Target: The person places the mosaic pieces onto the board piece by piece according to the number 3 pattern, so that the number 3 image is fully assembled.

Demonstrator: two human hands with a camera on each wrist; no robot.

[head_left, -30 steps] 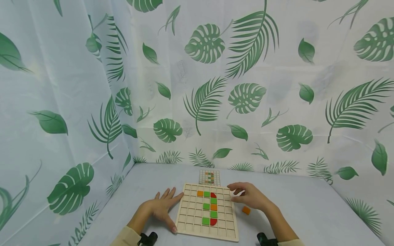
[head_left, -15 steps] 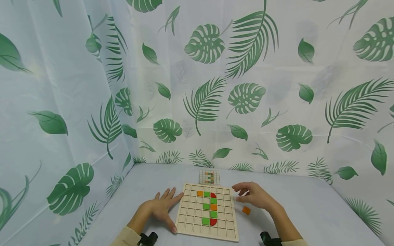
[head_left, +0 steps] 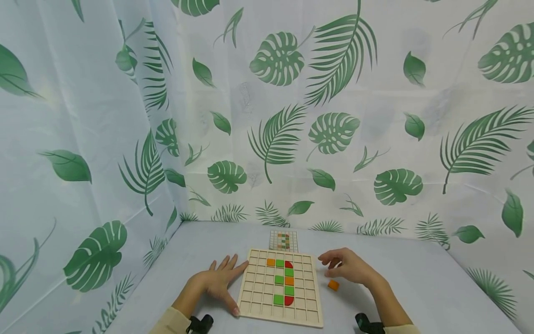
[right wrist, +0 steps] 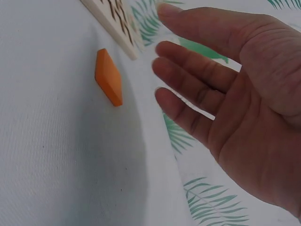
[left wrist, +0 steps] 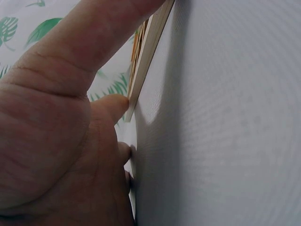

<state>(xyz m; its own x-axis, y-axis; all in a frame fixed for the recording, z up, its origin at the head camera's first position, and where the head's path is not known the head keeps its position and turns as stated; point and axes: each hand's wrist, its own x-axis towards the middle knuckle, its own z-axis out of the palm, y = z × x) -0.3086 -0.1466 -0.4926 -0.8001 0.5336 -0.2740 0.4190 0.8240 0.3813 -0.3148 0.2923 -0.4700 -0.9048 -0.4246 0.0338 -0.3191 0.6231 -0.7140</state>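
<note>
A pale wooden grid board (head_left: 255, 297) lies on the table, with several green, orange and red tiles set in its middle columns. My left hand (head_left: 219, 283) is spread along its left side, thumb at the near corner and a fingertip at the edge; in the left wrist view thumb and finger touch the board's side (left wrist: 149, 54). To the right of the board, my right hand (head_left: 350, 266) hovers with loosely bent fingers and holds nothing. A loose orange square tile (head_left: 333, 285) lies on the table just below it, also plain in the right wrist view (right wrist: 109, 77).
Behind the board lies a small printed pattern card (head_left: 283, 241) showing a grid with coloured squares. A leaf-printed white curtain (head_left: 292, 139) closes off the back and left of the pale table (head_left: 417, 283).
My right hand has moved right, off the board's right edge and nearer the loose orange tile. The left hand, board and tiles stay where they were.
</note>
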